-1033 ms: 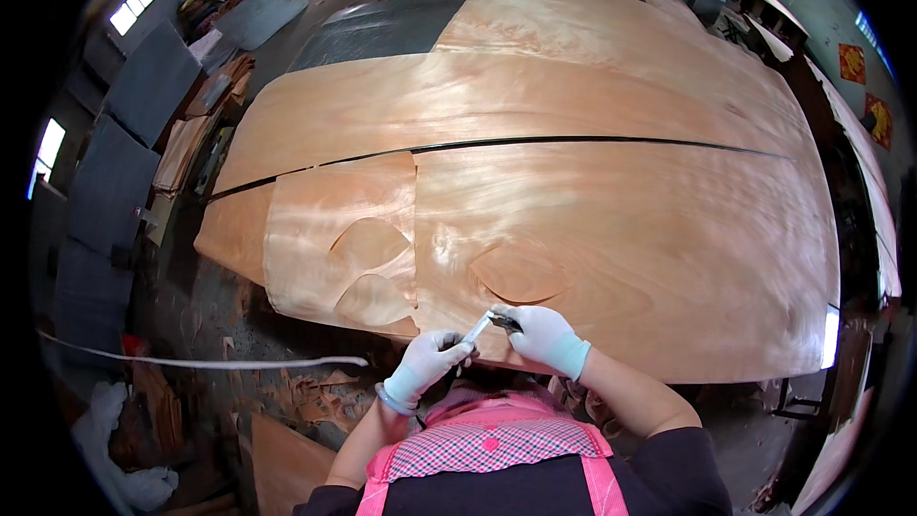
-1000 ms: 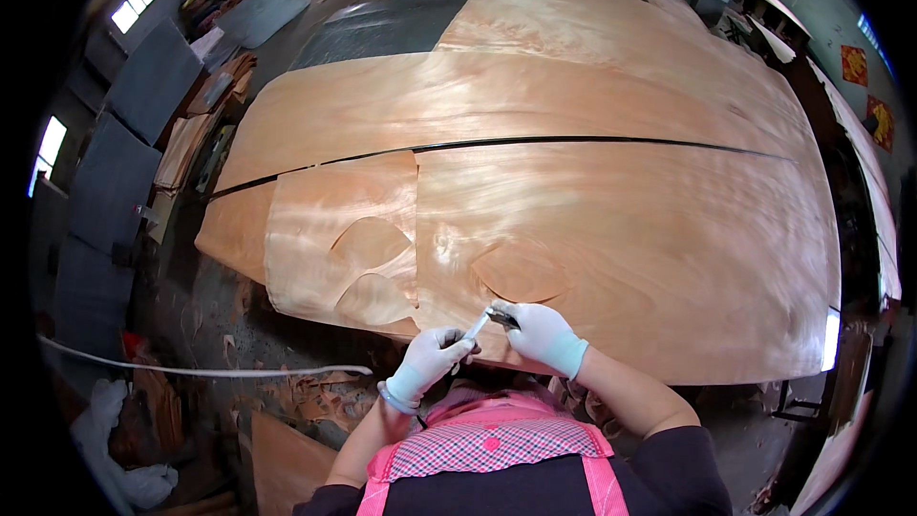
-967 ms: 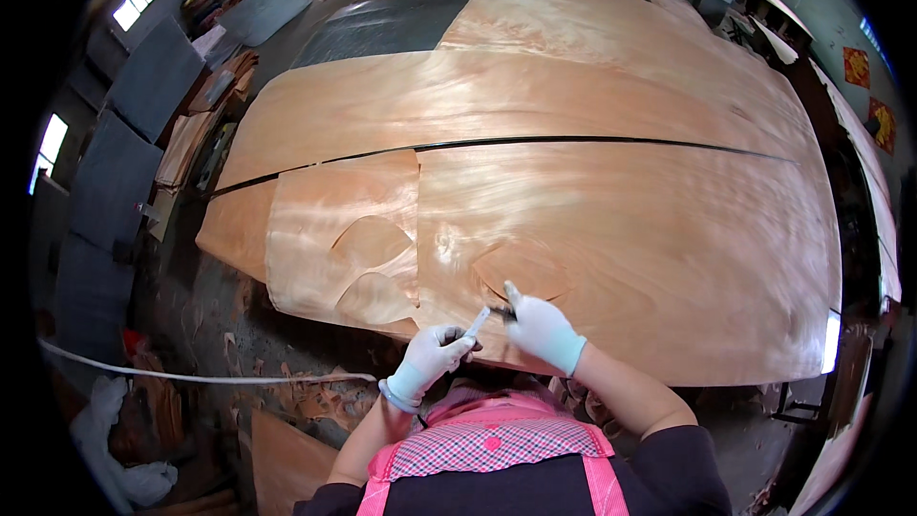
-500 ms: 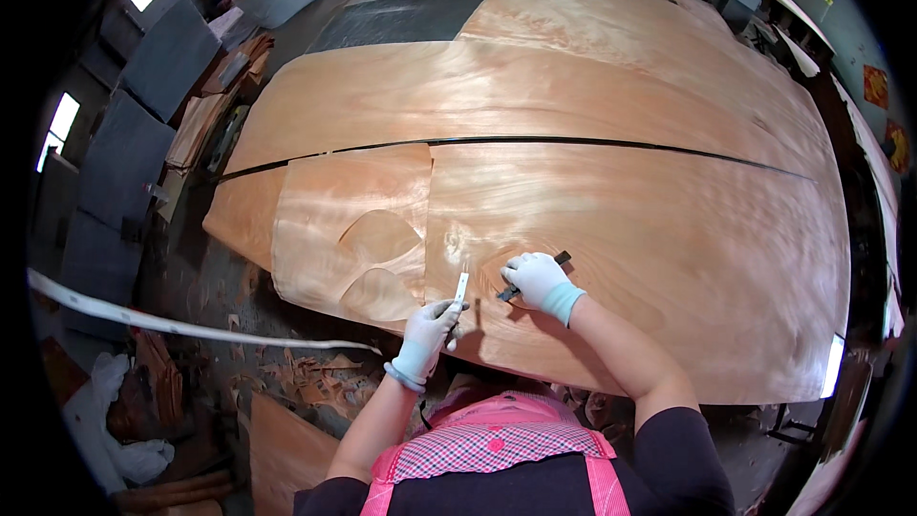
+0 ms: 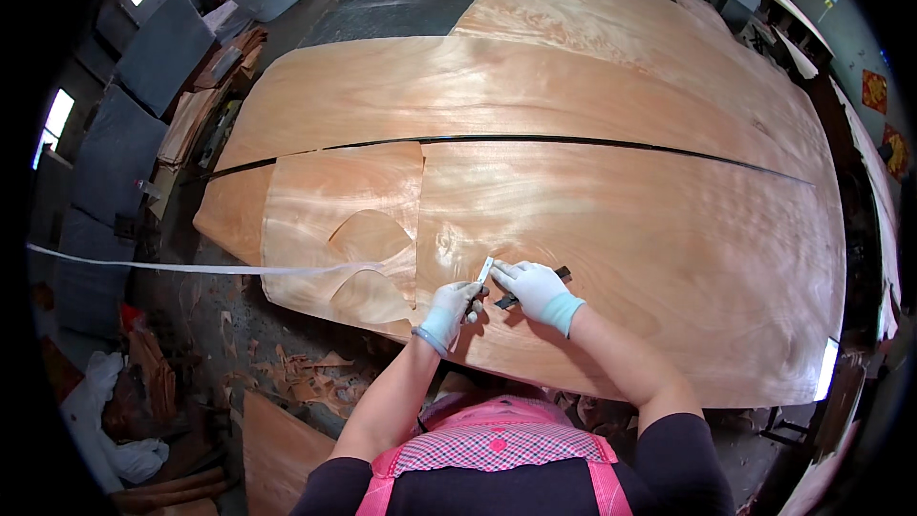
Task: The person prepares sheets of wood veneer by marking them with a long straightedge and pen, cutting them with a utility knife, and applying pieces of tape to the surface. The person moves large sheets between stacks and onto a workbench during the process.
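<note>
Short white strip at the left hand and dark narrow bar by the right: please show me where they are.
Short white strip [image 5: 486, 270], head view: middle of its visible face.
Dark narrow bar [image 5: 505, 303], head view: its lower-left end.

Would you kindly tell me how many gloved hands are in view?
2: the left hand, gripping a white strip, and the right hand, just right of it, over a dark tool on the wood sheet. Neither is hidden.

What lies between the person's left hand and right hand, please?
In the head view, a short white strip reaches from the left hand toward the right hand, over the wooden sheet.
</note>
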`<state>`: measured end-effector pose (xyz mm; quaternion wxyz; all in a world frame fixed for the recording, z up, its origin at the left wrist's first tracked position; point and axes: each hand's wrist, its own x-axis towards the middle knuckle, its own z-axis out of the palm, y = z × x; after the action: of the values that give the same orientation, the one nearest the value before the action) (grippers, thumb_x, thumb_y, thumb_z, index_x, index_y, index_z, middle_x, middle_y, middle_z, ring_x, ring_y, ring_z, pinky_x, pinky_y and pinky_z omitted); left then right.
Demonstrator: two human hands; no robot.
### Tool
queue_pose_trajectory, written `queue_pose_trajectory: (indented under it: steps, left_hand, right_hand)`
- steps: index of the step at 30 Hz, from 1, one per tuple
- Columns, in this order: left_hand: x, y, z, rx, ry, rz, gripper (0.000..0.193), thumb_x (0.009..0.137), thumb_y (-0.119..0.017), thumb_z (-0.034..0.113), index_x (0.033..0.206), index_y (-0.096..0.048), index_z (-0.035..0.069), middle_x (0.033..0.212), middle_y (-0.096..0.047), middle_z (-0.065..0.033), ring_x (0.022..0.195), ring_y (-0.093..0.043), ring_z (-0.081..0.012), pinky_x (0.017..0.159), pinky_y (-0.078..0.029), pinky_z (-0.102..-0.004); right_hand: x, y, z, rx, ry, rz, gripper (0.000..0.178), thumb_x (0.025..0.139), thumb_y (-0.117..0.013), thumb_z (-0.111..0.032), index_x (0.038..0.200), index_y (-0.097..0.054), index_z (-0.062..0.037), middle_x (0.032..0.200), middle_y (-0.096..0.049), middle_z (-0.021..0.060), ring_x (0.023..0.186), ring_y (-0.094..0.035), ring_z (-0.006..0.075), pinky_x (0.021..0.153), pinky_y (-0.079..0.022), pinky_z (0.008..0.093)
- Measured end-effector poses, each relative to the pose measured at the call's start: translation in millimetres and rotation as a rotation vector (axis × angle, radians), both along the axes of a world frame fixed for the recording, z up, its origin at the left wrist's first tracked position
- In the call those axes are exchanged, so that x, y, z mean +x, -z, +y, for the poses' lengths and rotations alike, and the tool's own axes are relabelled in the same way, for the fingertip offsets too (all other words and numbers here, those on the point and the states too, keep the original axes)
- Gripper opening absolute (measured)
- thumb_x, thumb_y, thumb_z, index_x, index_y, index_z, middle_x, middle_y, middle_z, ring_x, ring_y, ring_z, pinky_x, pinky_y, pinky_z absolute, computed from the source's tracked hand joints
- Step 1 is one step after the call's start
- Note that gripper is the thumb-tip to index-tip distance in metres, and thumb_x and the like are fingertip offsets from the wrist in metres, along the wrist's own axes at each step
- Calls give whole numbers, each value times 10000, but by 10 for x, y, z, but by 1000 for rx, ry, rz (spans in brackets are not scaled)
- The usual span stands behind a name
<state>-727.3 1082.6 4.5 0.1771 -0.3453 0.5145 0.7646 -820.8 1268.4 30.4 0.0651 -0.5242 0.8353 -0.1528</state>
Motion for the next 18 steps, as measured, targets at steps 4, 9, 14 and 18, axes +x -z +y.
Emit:
queue_pose_trajectory:
  steps: [4, 9, 14, 18]
  left_hand:
    - [40, -42, -14, 45, -8, 22, 239, 953, -587, 220, 919, -645, -10, 674, -614, -49, 511, -560, -110, 426, -428, -223]
    - [297, -114, 5, 69, -101, -41, 242, 944, -607, 211, 910, -628, -28, 700, -628, -73, 545, -606, -149, 474, -490, -240]
    - [468, -255, 31, -388, 187, -26, 228, 925, -619, 180, 877, -658, -40, 746, -672, -84, 590, -636, -135, 523, -513, -285]
    - [450, -142, -352, -1350, 657, 83, 286, 907, -588, 249, 810, -688, -1, 720, -676, -139, 578, -653, -162, 543, -510, -315]
  right_hand:
    - [-19, -136, -100, 140, -75, 39, 544, 790, -633, -163, 1311, -515, -63, 1399, -486, 104, 1048, -592, 260, 869, -495, 375]
    - [-32, -116, -124, 208, -75, 65, 603, 772, -674, -241, 1331, -507, -90, 1432, -460, 99, 1081, -579, 264, 865, -495, 369]
    - [19, -65, -90, 230, -168, 128, 560, 800, -656, -256, 1343, -522, -281, 1459, -404, 183, 1094, -564, 291, 871, -463, 380]
    - [49, -133, -137, 297, -179, 129, 488, 876, -549, -223, 1356, -525, -313, 1486, -371, 186, 1153, -545, 275, 869, -446, 359]
